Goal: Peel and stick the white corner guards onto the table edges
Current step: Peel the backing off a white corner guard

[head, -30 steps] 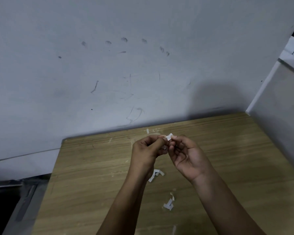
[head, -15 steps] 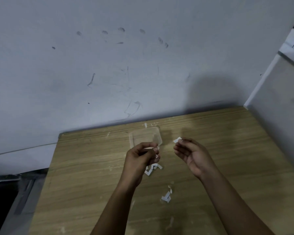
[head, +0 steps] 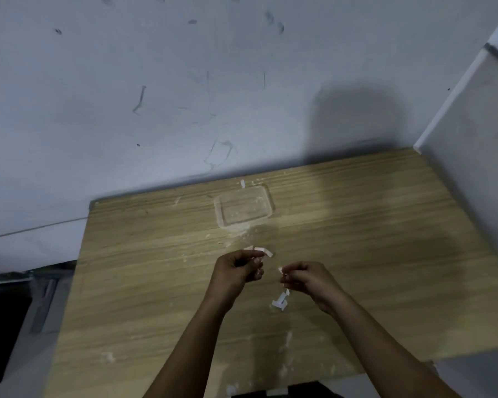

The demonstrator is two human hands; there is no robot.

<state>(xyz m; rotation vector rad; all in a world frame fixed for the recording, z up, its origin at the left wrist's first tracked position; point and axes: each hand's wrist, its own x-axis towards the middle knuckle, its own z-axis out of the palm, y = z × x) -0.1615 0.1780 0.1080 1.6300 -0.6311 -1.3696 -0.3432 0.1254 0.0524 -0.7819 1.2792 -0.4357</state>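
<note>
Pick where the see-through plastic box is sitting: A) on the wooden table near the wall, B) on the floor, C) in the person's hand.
A: the clear box sits on the wooden table close to the wall, beyond both hands.

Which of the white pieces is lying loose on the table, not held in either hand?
The white scrap below the right hand, resting on the wooden table. The other two pieces are pinched by the left hand and the right hand.

Both forearms reach forward, bare. Left hand (head: pixel 236 270) has curled fingers (head: pixel 253 255), thumb and forefinger pinched together. Right hand (head: pixel 308 278) sits just beside it, apart, fingers curled in a pinch.
</note>
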